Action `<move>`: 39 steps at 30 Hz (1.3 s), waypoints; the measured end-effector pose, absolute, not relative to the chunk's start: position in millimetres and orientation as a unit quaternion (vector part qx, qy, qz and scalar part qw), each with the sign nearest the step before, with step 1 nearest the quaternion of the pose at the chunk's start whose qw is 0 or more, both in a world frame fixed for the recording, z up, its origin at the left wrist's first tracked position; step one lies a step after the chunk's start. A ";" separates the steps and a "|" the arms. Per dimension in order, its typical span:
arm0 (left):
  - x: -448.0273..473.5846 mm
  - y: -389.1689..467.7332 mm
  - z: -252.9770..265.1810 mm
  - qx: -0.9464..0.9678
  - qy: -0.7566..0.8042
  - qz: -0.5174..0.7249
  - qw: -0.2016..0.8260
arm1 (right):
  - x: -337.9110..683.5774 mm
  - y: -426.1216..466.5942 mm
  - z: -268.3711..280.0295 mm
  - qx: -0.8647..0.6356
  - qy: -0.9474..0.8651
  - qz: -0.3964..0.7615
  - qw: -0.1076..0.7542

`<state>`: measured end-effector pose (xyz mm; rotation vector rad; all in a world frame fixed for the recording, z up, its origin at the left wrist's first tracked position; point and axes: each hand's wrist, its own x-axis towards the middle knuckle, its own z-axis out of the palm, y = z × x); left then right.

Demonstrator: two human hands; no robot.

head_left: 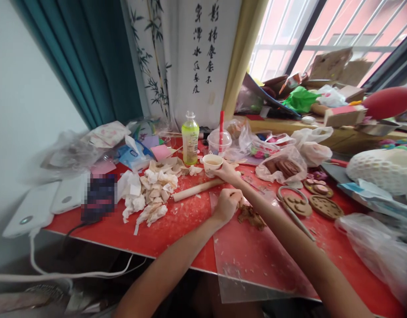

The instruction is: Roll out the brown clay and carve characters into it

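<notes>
My right hand (pixel 224 172) reaches across the table and closes round the lower right side of a small white cup (pixel 212 160) that holds a pale liquid. Its far fingers are hidden behind the cup. My left hand (pixel 227 204) is curled closed beside my right forearm; whatever its fingers hold cannot be made out. Close to it, partly under the forearm, lies a ragged piece of brown clay (pixel 252 217) on a clear plastic sheet (pixel 253 260). A pale wooden rolling pin (pixel 197 190) rests between the cup and my left hand.
Crumpled tissues (pixel 153 187) are heaped on the left. A green drink bottle (pixel 190 140) and a lidded plastic cup (pixel 220 140) with a red straw stand behind. Flat brown clay pieces (pixel 325 206) and bagged clay (pixel 284 165) lie right. The clear sheet overhangs the red table's (pixel 186 238) front edge.
</notes>
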<state>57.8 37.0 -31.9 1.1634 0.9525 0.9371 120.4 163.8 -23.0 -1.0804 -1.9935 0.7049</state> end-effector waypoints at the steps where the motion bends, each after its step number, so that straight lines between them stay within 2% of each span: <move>1: 57.8 37.2 -31.7 0.507 0.419 0.410 0.632 | 120.5 161.7 -21.8 -0.425 -0.770 0.277 0.387; 9: 59.1 41.5 -30.0 0.468 0.449 0.443 0.619 | 146.0 130.6 11.8 -0.424 -0.702 0.313 0.480; 15: 62.0 47.8 -23.6 0.438 0.428 0.502 0.611 | 203.7 79.0 36.3 -0.443 -0.655 0.332 0.514; 26: 65.1 45.2 -16.8 0.507 0.344 0.524 0.592 | 275.6 3.0 -12.1 -0.533 -0.559 0.359 0.524; 39: 52.1 52.6 -20.8 0.515 0.444 0.519 0.519 | 275.4 -10.8 -6.8 -0.520 -0.565 0.381 0.515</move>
